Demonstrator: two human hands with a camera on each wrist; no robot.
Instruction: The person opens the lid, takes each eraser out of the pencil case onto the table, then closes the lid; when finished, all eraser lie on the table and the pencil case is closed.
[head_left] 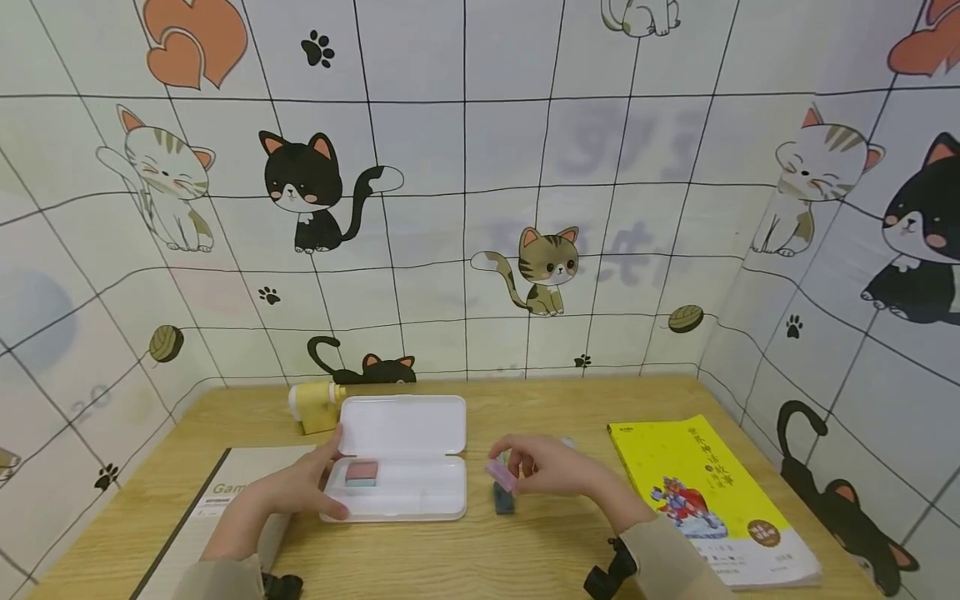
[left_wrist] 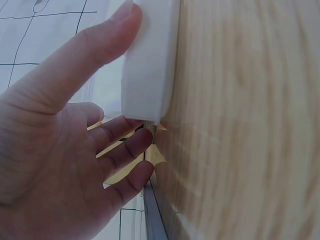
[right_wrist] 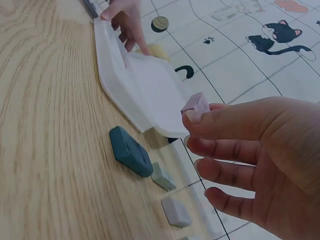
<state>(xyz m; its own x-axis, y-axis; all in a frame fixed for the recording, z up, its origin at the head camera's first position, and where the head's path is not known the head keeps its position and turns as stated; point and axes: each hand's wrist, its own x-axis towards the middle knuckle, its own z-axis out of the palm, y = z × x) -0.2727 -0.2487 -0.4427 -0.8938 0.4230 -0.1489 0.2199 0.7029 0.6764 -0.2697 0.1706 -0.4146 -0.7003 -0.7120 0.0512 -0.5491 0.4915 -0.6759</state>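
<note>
An open white pencil case (head_left: 405, 504) lies on the table with its lid laid back. My left hand (head_left: 296, 483) holds the case's left end, the thumb at the near corner and the index finger up by the lid. Inside the left part of the case sits a pink and pale blue eraser (head_left: 362, 472). Just right of the case, my right hand (head_left: 551, 467) pinches a small purple eraser (head_left: 501, 475) between thumb and index finger, above the table. Below it lies a dark teal eraser (right_wrist: 131, 151), followed by a pale green one (right_wrist: 163, 176) and a greyish one (right_wrist: 176, 212).
Behind the case's left side stands a yellow and white object (head_left: 315, 407). A notebook (head_left: 217, 508) lies at the left, partly under my left arm. At the right is a yellow book (head_left: 712, 492). A cat-patterned wall covering (head_left: 465, 208) encloses the table's back and sides.
</note>
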